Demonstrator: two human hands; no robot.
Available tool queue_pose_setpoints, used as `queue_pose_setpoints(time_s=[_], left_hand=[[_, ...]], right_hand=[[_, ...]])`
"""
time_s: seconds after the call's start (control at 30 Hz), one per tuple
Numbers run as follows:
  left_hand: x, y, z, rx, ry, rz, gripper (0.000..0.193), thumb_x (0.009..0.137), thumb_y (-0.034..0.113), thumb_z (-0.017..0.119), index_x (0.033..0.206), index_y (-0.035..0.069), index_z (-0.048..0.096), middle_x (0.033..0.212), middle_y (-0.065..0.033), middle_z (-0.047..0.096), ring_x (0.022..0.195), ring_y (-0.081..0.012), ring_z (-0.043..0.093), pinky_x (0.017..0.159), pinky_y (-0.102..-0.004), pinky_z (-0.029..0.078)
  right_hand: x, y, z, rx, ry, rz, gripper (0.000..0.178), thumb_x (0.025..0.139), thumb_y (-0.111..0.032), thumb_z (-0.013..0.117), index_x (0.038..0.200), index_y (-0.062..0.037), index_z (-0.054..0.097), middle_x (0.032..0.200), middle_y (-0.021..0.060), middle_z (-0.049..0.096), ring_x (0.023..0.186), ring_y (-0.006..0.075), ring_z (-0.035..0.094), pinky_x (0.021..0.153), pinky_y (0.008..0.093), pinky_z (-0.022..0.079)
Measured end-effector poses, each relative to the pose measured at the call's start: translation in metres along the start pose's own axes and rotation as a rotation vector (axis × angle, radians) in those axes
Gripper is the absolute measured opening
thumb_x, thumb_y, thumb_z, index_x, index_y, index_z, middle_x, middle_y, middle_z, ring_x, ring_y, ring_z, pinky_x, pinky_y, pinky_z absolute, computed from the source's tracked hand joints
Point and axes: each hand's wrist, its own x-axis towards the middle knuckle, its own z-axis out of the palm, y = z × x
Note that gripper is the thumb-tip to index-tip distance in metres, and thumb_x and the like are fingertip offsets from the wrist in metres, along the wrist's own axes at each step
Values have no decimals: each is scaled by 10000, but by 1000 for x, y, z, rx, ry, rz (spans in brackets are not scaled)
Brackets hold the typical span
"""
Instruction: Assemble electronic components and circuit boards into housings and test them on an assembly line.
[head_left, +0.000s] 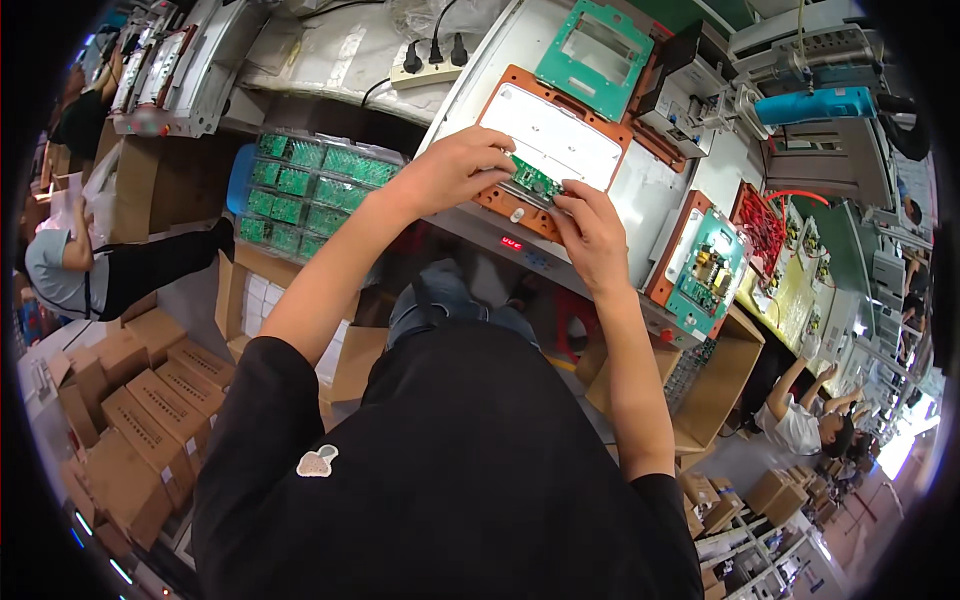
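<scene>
A green circuit board [533,178] lies over the near edge of an orange-framed fixture [612,128] with a white inner plate [560,130]. My left hand [462,170] pinches the board's left end between thumb and fingers. At its other end, my right hand [592,225] closes its thumb and fingertips on the board. Behind the fixture stands a raised green frame [595,60] with a rectangular window. To the right sits a second orange fixture, with a green plate [705,270] carrying a board with parts on it.
Left of the bench, a clear tray [320,190] holds several green boards. A power strip [430,72] lies at the back. A blue electric screwdriver [815,105] hangs at upper right, near red wires [762,228]. Cardboard boxes [150,430] stand at lower left; other people work on both sides.
</scene>
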Motion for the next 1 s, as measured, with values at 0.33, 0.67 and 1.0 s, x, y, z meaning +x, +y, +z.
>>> queue_pose_setpoints(time_s=[0.33,0.67,1.0], left_hand=[[-21,40,11,194,317,-60,198,788,75,751,966,21,688,1093,-110,631,1039,-317,590,907,-386,475],[-39,45,82,238,658,-251,183,737,61,777,872,22,661,910,-102,591,845,-288,565,734,-382,466],[-15,59,89,202,755,-249,172,721,55,787,820,23,650,893,-95,604,832,-284,575,740,-367,470]], right_hand=[[11,-4,-6,-122,-46,-84,192,805,-44,723,992,-20,686,1120,108,653,1046,288,612,912,383,485],[147,62,-12,-82,233,-74,239,880,-134,660,1101,-42,660,1120,143,668,1070,309,630,944,361,471],[252,90,-87,-107,217,-18,381,926,-234,650,1263,-58,619,1089,143,708,936,200,678,820,310,515]])
